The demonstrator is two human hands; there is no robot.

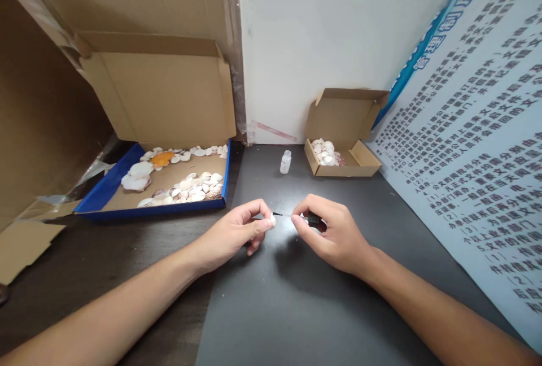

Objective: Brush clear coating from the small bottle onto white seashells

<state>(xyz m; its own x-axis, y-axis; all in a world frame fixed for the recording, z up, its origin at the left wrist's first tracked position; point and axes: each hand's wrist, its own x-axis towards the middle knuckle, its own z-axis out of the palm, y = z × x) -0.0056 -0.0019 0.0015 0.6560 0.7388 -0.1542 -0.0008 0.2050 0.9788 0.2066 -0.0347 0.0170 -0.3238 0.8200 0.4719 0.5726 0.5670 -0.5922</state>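
Note:
Between the thumb and fingers of my left hand (249, 226) is a small white seashell (273, 219), partly covered by the fingertips. My right hand (328, 227) is closed around a small brush (288, 216) with a dark cap-like handle, mostly hidden in the palm. Its thin stem points left, and the dark tip is at or very near the shell; I cannot tell whether they touch. Beyond the hands stands an uncapped, small whitish bottle (285, 162), upright on the dark mat (262, 309).
At the left, an open blue-edged cardboard box (156, 213) holds many white shells and an orange one (162, 158). A smaller open cardboard box (347, 171) with shells stands at the back right. A white panel rises behind; a printed sheet (478, 129) leans along the right.

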